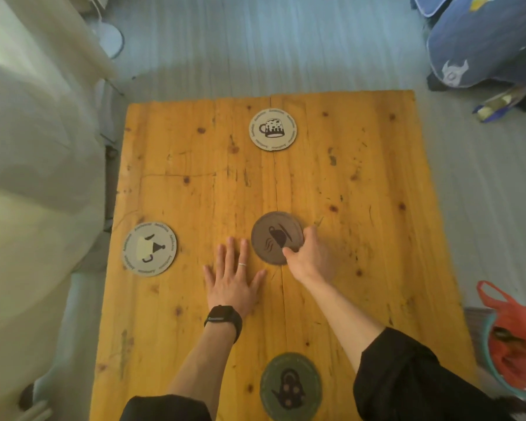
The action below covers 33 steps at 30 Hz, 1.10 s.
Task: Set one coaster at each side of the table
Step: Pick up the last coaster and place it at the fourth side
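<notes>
Status: 3 of 4 coasters appear placed. The mug coaster [272,129] lies near the far edge of the table [377,165], roughly centred. The cream coaster [149,248] lies at the left edge. The green coaster [290,386] lies at the near edge, between the 2 forearms.

The brown coaster [275,237] sits near the table centre, well apart from the right edge, so the right side has no coaster yet. This is the 1 remaining step, judged from the layout.

The right hand [312,256] is closed on the brown coaster: fingers curl over its right rim and the thumb [289,253] presses its near edge. Whether the coaster is lifted or flat on the wood cannot be told (the frame is slightly blurred here).

The left hand [233,278] rests flat on the table, fingers spread, holding nothing, just beside the brown coaster.
</notes>
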Available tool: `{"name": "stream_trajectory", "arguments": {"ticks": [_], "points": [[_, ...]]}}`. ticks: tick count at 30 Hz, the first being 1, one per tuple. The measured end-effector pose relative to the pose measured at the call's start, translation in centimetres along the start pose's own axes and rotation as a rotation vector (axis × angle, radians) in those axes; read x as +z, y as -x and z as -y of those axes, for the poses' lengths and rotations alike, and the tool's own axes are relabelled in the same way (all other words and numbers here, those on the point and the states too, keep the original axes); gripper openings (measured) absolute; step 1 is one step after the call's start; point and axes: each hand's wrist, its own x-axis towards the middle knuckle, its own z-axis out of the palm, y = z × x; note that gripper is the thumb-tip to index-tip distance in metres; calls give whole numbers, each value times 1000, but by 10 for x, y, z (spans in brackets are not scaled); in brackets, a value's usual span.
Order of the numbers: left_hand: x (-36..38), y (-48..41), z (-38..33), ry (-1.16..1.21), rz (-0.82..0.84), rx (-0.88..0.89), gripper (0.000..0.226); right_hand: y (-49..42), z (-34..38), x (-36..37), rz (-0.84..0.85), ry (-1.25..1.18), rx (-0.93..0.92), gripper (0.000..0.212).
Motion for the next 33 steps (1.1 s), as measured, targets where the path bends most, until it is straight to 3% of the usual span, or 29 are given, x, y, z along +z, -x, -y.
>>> {"name": "stream_trajectory", "arguments": {"ticks": [2, 5, 8, 12, 15, 17, 19, 22, 27, 30, 33], "points": [[-8, 1, -4, -36, 30, -11, 79, 5, -10, -3, 30, -93, 6, 22], [-21, 2, -13, -78, 96, -51, 80, 19, -38, -20, 159, -418, 126, 21], [-37, 9, -30, -35, 168, -105, 73, 49, -75, -47, 161, -679, 235, 22], [-48, 54, -77, 192, 195, -87, 58, 109, -129, -90, 73, -974, 379, 28], [-45, 105, -128, 550, 442, -73, 62, 155, -168, -115, 65, -1165, 454, 37], [-39, 135, -163, 681, 574, -82, 60, 181, -190, -123, 86, -1207, 488, 39], [-30, 160, -192, 728, 599, -70, 52, 201, -211, -126, 101, -1254, 513, 37], [-22, 183, -227, 712, 605, -38, 45, 217, -243, -131, 104, -1260, 546, 32], [-14, 196, -285, 610, 775, 74, 43, 214, -322, -163, 72, -1342, 596, 23], [0, 205, -333, 526, 836, 125, 43, 202, -379, -195, 136, -1324, 555, 28], [19, 217, -382, 476, 836, 131, 44, 185, -430, -228, 225, -1156, 419, 36]]}}
